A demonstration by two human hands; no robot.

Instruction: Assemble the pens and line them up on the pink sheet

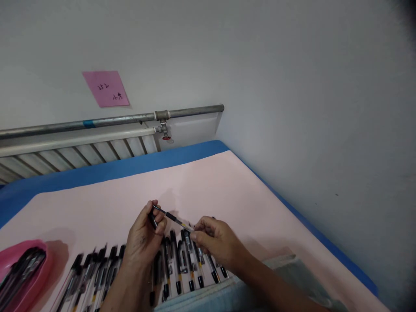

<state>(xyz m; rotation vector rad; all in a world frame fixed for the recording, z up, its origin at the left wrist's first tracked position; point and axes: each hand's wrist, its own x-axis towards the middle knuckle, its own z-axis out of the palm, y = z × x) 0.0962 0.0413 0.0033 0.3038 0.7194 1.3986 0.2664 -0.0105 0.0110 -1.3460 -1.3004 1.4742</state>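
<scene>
At the far left stood a pink basin (47, 271), cut off by the edge of the view, with a bundle of dark pens (24, 275) lying inside it. Behind, a white radiator (78, 154) ran along the wall under a metal pipe (120, 119). Next came a row of black-capped pens (94, 273) on the pink sheet (201, 182) that covered the blue table (130, 167), and above the pipe a pink note (105, 89) with handwriting was on the wall. The left hand (144, 236) had its fingers curled round a small dark piece (152, 220); whether this was a cap could not be told for certain. One pen (171, 216) slanted between the two hands, its thin end at the left fingertips, its black grip clear of both hands. Below it lay more pens (178, 264), side by side and partly hidden by the hands. The right hand (219, 240) pinched the pen's rear end between thumb and forefinger. Under the right forearm was a pale blue cloth (208, 300), near the table's front.
</scene>
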